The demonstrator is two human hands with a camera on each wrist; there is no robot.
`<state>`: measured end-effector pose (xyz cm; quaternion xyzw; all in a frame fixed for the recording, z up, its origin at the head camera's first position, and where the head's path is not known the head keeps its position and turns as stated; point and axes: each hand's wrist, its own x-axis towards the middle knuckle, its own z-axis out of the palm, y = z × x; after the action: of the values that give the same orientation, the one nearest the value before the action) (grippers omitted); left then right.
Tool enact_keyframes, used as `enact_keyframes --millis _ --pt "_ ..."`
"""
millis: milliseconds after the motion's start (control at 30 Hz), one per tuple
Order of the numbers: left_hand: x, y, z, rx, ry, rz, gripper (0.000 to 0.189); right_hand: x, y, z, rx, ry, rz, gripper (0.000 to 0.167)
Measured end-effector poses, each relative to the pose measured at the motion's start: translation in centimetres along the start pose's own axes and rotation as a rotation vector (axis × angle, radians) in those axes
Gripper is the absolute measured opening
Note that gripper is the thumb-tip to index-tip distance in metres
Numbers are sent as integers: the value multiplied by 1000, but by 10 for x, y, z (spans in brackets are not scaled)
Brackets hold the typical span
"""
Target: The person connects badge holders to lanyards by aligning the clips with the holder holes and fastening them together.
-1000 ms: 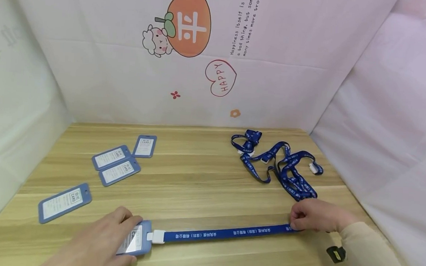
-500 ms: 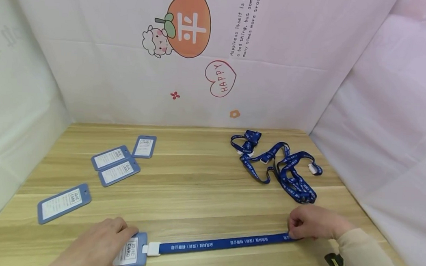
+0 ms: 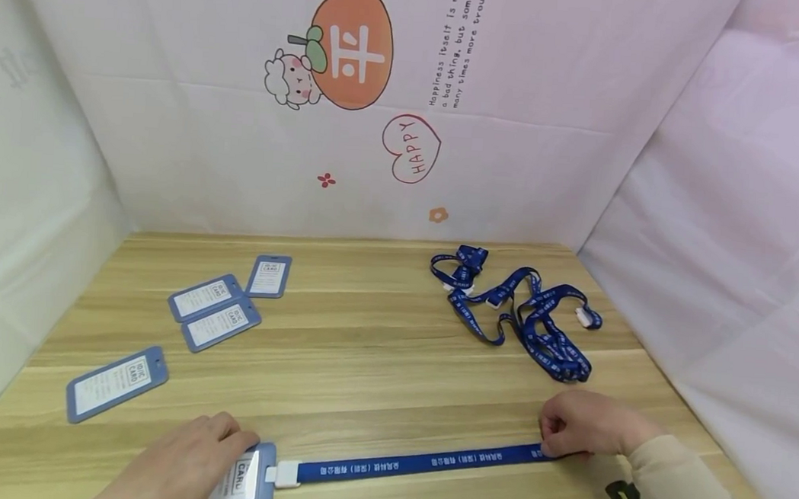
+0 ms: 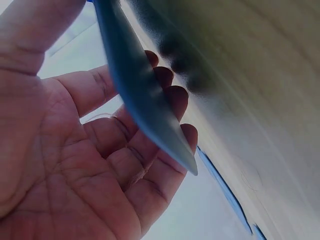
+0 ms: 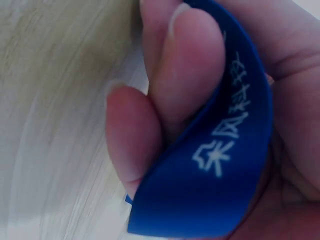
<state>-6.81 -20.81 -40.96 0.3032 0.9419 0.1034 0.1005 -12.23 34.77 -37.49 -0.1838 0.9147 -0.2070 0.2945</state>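
At the front left of the table, my left hand (image 3: 177, 461) holds a blue ID card holder (image 3: 264, 474) between thumb and curled fingers. The left wrist view shows the holder (image 4: 135, 90) edge-on, with fingertips behind it. A white clip (image 3: 287, 474) joins it to a blue lanyard (image 3: 421, 463) with white print, stretched straight across the table. My right hand (image 3: 591, 425) pinches the lanyard's far end. In the right wrist view the blue strap (image 5: 200, 195) curves through the palm, with fingers curled round it.
Several other blue card holders (image 3: 116, 383) lie at the left of the wooden table (image 3: 365, 369). Tangled blue lanyards (image 3: 539, 327) lie at the back right. White cloth walls (image 3: 514, 172) stand at the back and both sides.
The held card holder and lanyard have shifted slightly toward the table's front edge, both hands moving with them. The other holders and the tangled lanyards stay put.
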Motion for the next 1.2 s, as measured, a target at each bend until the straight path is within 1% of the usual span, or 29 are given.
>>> enact_keyframes --millis 167,300,467,733,933,1200 --pt "-1 -1 3 16 -2 -3 100 -1 -1 0 -31 3 4 23" --pt "-6 -3 6 32 26 -3 103 4 -3 1 -63 8 -14 23" --pt "-9 -6 9 43 55 7 103 8 -5 0 -86 10 3 23" --pt "-7 -6 10 26 56 23 102 5 -6 -1 -83 16 24 24" --pt "-5 -5 10 35 68 36 101 2 -5 0 -85 25 34 24" --pt "0 -1 12 48 82 4 102 -2 0 0 -79 25 43 24"
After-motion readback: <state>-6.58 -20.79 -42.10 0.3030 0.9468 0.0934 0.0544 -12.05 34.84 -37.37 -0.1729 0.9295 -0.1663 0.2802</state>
